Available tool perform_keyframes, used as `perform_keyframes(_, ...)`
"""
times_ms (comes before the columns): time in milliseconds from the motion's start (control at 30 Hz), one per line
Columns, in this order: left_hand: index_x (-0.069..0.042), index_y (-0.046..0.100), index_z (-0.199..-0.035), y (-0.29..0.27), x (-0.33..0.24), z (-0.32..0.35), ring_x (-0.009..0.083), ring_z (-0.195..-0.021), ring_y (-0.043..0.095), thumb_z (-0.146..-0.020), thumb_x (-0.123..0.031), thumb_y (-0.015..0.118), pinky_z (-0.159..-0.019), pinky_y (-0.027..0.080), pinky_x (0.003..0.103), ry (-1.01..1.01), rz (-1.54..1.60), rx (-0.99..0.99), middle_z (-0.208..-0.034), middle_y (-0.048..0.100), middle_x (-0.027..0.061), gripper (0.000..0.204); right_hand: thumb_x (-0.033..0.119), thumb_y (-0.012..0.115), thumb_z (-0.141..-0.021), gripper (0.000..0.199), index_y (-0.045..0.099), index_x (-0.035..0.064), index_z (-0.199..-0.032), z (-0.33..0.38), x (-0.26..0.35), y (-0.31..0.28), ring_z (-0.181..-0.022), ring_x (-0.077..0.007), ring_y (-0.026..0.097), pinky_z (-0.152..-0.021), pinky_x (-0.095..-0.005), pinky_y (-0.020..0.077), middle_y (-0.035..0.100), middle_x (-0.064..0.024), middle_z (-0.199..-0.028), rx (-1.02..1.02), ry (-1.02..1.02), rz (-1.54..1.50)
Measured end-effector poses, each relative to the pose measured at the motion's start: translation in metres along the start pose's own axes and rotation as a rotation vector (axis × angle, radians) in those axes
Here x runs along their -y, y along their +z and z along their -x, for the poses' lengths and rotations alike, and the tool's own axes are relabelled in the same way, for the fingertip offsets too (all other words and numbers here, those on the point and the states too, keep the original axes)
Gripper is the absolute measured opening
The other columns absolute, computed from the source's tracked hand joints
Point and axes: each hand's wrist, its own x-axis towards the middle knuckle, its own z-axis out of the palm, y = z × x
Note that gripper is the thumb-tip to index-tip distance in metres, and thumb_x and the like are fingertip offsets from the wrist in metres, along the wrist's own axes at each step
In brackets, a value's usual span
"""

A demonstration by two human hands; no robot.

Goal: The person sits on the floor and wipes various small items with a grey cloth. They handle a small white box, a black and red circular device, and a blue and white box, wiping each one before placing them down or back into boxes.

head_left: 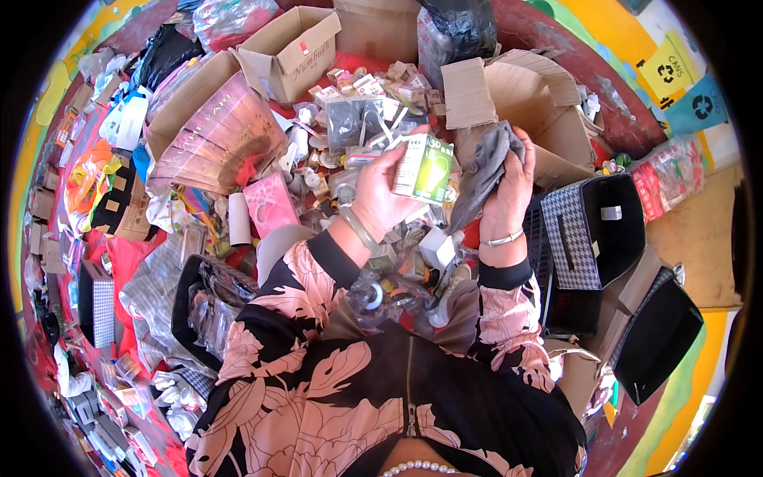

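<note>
My left hand [377, 195] is closed around a small green and white box [424, 168], held up in front of my chest with its printed faces showing. A bracelet circles that wrist. Just to the right, my right hand [509, 195] grips a crumpled dark grey cloth [480, 173], whose lower end hangs down beside the box. The two hands are apart. Under them lies a heap of mixed small items, among them a little white box [436, 248] and a clear plastic bag [389, 294] of round things.
Cardboard boxes stand around the heap: one [290, 56] at the far left, a larger one [520, 103] at the far right. Houndstooth fabric bins [592, 230] stand on the right. A pink printed carton [218, 131] and a black-rimmed bin of plastic bags [214, 302] are on the left.
</note>
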Motion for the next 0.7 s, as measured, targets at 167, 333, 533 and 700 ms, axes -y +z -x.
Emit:
perform_keyframes(167,-0.008,0.051,-0.123,-0.003,0.006,-0.002,0.0255,-0.103,0.059,-0.094,-0.037,0.049,-0.093,0.045,0.044,0.066,-0.103,-0.112,-0.112,0.06,0.0108,0.041,-0.007,0.053,-0.077,0.034,0.063,0.0071,-0.107,0.027,-0.022,0.017,-0.112,-0.0243,0.053,-0.1,-0.0339,0.0388,0.057,-0.0104,-0.118,0.475,-0.505,0.741)
perform_keyframes(333,-0.008,0.055,-0.114,-0.012,-0.008,-0.006,0.0208,-0.099,0.06,-0.096,-0.041,0.047,-0.09,0.047,0.038,0.133,-0.19,-0.218,-0.106,0.062,0.0067,0.038,-0.007,0.059,-0.071,0.033,0.067,0.0097,-0.099,0.053,-0.035,0.025,-0.11,-0.0276,0.053,-0.097,-0.0371,0.0398,0.059,-0.0109,-0.113,0.535,-0.571,0.868)
perform_keyframes(533,-0.005,0.049,-0.125,0.001,-0.003,0.001,0.017,-0.103,0.058,-0.097,-0.035,0.048,-0.092,0.046,0.034,0.03,-0.269,-0.04,-0.112,0.059,0.0072,0.041,-0.013,0.051,-0.065,0.037,0.066,0.007,-0.093,0.04,-0.03,0.023,-0.101,-0.0272,0.054,-0.092,-0.0356,0.0431,0.058,-0.0107,-0.106,0.424,-0.684,0.811)
perform_keyframes(700,-0.004,0.044,-0.133,-0.005,0.007,0.006,0.0168,-0.108,0.056,-0.097,-0.026,0.048,-0.095,0.045,0.033,-0.011,-0.251,-0.039,-0.121,0.055,0.0071,0.042,-0.014,0.052,-0.071,0.034,0.064,0.0063,-0.094,0.027,-0.024,0.007,-0.102,-0.0251,0.054,-0.091,-0.0321,0.0429,0.057,-0.0109,-0.104,0.346,-0.598,0.763)
